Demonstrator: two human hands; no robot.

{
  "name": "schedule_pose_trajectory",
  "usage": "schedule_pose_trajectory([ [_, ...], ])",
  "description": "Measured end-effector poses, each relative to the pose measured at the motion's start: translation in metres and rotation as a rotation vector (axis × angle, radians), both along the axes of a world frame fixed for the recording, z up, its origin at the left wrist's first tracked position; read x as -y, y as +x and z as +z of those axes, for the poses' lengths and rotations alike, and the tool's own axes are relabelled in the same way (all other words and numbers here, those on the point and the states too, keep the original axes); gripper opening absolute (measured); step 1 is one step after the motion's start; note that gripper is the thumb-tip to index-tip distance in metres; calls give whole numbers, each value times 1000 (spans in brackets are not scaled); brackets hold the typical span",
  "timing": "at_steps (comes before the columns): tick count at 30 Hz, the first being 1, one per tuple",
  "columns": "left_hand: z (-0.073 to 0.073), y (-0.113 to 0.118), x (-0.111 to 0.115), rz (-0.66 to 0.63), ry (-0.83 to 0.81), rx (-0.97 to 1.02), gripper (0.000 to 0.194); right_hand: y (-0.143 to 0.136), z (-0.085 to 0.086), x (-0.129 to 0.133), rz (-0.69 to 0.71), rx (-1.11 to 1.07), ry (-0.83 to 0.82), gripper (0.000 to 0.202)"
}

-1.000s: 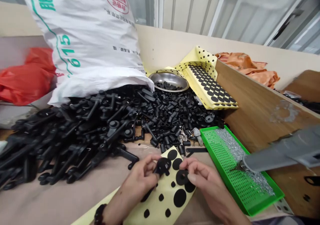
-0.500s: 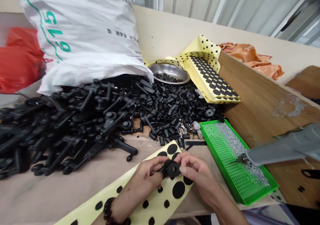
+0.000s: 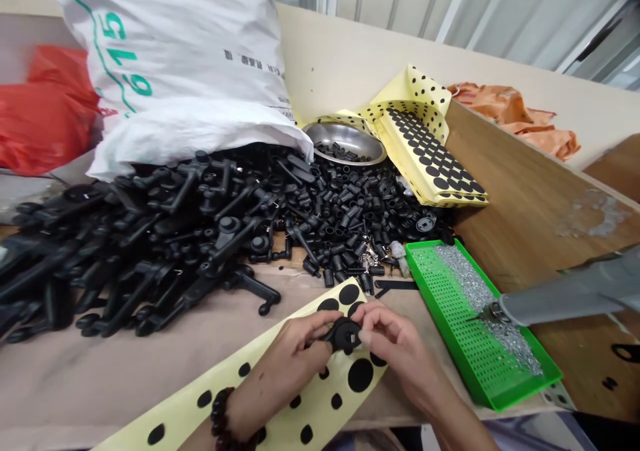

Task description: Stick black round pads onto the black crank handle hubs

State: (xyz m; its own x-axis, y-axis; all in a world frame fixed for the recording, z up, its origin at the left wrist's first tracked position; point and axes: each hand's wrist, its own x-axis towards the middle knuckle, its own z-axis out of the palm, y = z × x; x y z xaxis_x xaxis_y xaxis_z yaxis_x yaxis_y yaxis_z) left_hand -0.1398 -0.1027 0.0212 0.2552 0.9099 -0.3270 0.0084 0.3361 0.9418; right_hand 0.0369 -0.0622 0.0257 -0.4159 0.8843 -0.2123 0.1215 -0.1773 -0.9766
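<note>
A black plastic crank handle (image 3: 345,334) with a round, disc-shaped end is held up in front of me, its disc facing me and a small slot near the middle. My left hand (image 3: 287,354), with a beaded bracelet at the wrist, grips it from the left between thumb and fingers. At the disc's right rim, the thumb and fingers of my right hand (image 3: 393,344) are closed on the edge; anything thin between those fingertips is hidden. Beneath both hands lies a yellow backing sheet (image 3: 320,437) carrying black round stickers (image 3: 360,375).
Black crank handles (image 3: 165,244) are heaped at left beneath a white sack (image 3: 190,71). Small black parts surround a steel bowl (image 3: 345,137). Stickers on yellow sheets (image 3: 435,151) lean behind. A green basket (image 3: 443,331) holds screws, with a grey power screwdriver (image 3: 560,294) across it.
The crank handle has turned slightly in my fingers, and the slot in its disc now looks brighter. Both hands keep their hold. The whole view has shifted a little.
</note>
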Motion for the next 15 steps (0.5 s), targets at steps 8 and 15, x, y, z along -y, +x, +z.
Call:
schedule_pose_trajectory([
  [8, -4, 3, 0, 18, 88, -145, 29, -1, 0, 0, 6, 28, 56, 14],
  [15, -3, 8, 5, 90, 191, -299, 19, 0, -9, 3, 46, 108, 234, 15],
])
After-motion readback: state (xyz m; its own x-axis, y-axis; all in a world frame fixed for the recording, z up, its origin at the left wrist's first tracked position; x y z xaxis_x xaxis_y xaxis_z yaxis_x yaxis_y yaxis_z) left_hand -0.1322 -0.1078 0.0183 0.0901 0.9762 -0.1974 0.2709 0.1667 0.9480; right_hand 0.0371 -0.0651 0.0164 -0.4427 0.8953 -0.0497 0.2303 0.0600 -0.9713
